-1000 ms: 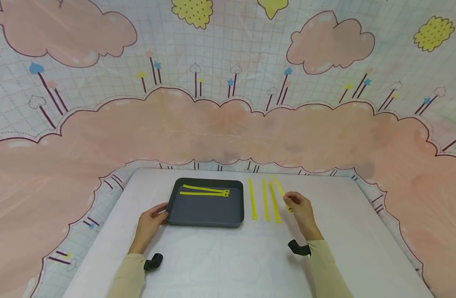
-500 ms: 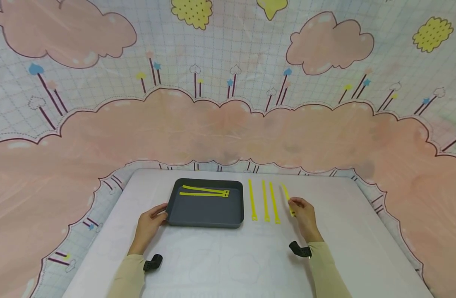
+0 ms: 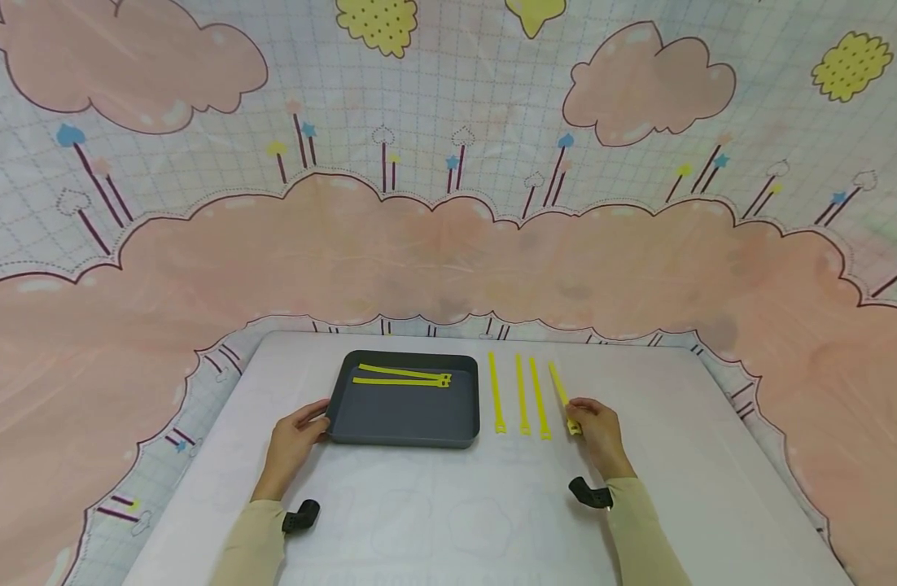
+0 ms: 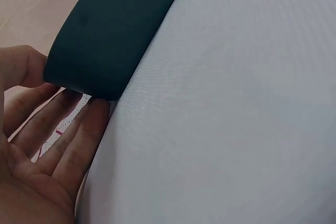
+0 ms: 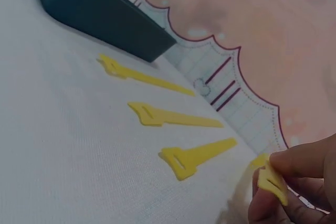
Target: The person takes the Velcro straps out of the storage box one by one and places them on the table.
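Pinching one yellow strap (image 3: 558,382) between thumb and fingers of the right hand (image 3: 598,427), close to the wide end with the little slot, with the long thin end pointing away across the white table (image 3: 434,505). Can't tell about that strap touching the table or not. Has three more yellow straps (image 3: 496,391) lying in a row on the table, between the right hand and the dark gray tray (image 3: 404,415), with all the slotted ends toward the near side. Has two other yellow straps (image 3: 397,382) lying inside the tray, near the back, going sideways, with slotted ends close together at the right. Touching the left side of the tray with the left hand (image 3: 293,439), with fingers loose and nearly straight against the wall. Wearing a light yellow-green sleeve (image 3: 247,541) on each arm and a small black gadget (image 3: 590,491) by each wrist. Facing a big cloth (image 3: 448,252) behind the table with pink clouds, yellow shapes and little blue stars.
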Demonstrator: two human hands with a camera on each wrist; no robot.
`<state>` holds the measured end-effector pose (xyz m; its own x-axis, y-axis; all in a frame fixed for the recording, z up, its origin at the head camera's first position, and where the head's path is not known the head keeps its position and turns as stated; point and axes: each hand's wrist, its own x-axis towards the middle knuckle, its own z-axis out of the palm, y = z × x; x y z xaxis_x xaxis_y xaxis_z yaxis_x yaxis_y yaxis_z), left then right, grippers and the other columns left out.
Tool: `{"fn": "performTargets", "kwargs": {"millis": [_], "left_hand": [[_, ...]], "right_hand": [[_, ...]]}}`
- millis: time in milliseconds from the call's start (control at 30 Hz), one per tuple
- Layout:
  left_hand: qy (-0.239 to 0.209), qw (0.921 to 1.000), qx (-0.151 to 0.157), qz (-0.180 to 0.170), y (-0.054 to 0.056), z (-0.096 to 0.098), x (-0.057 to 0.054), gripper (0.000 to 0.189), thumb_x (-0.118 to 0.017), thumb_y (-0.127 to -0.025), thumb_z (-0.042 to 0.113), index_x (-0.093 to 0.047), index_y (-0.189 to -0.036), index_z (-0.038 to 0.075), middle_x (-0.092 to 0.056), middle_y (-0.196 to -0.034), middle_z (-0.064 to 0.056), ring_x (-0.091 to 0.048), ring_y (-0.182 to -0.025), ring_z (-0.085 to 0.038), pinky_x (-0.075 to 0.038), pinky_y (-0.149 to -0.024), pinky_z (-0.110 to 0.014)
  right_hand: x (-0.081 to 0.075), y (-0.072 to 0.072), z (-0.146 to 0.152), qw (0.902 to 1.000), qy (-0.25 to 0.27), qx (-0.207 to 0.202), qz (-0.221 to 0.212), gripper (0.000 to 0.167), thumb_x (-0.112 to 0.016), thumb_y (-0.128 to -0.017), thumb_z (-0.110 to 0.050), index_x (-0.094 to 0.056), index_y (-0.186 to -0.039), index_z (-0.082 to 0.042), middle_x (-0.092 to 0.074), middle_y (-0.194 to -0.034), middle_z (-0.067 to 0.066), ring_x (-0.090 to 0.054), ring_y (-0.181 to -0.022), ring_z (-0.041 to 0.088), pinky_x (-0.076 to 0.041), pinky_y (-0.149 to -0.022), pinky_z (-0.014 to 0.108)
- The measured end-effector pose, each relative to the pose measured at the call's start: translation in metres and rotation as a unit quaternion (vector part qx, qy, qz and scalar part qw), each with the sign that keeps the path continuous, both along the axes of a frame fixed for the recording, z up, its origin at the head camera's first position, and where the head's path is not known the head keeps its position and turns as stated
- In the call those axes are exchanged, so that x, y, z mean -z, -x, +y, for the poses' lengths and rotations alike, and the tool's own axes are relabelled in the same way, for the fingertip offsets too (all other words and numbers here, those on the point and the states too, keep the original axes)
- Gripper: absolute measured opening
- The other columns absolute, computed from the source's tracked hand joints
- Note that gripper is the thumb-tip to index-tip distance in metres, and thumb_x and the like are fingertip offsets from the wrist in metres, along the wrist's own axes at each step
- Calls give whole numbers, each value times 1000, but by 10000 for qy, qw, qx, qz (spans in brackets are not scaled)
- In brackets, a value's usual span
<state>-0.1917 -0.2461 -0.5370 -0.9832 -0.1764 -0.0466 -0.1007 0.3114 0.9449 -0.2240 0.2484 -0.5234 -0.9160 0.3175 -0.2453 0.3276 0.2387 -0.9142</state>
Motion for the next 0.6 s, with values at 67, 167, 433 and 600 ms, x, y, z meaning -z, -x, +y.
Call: {"fn": "performTargets", "kwargs": {"millis": [67,167,433,600], "left_hand": [[-9,10000,-3,-11,0,0,0,40,-57,-95,8,-58,-135,4,-58,-139,-17,-69,-106,-11,-56,-76,-14],[-18,10000,2,-14,0,-1,0,40,-57,-95,8,-58,-135,4,-58,-139,-17,-69,-106,-11,-56,-77,-14],[-8,10000,3,23,1,0,-3,40,-57,-95,8,-59,-135,4,-58,-139,-17,-68,-111,-20,-56,-77,-15],[-65,9999,-27,-93,0,-1,-2,41,-57,-95,9,-58,-135,4,-59,-138,-18,-70,-102,-9,-56,-76,-15]], "right_hand": [[0,0,-1,9999,-110,-30,-111,31,-63,-94,-19,-63,-120,-2,-65,-110,9,-55,-90,13,-47,-71,18],[0,0,0,9995,-252,-71,-163,30,-63,-94,-19,-64,-119,-2,-65,-113,11,-56,-90,14,-47,-71,19],[2,2,4,9983,-551,-117,-160,29,-67,-91,-19,-66,-114,-2,-72,-100,9,-60,-82,13,-47,-69,20],[0,0,3,9990,-350,-116,-260,30,-64,-93,-17,-64,-117,0,-73,-99,11,-63,-77,9,-49,-65,18]]}}
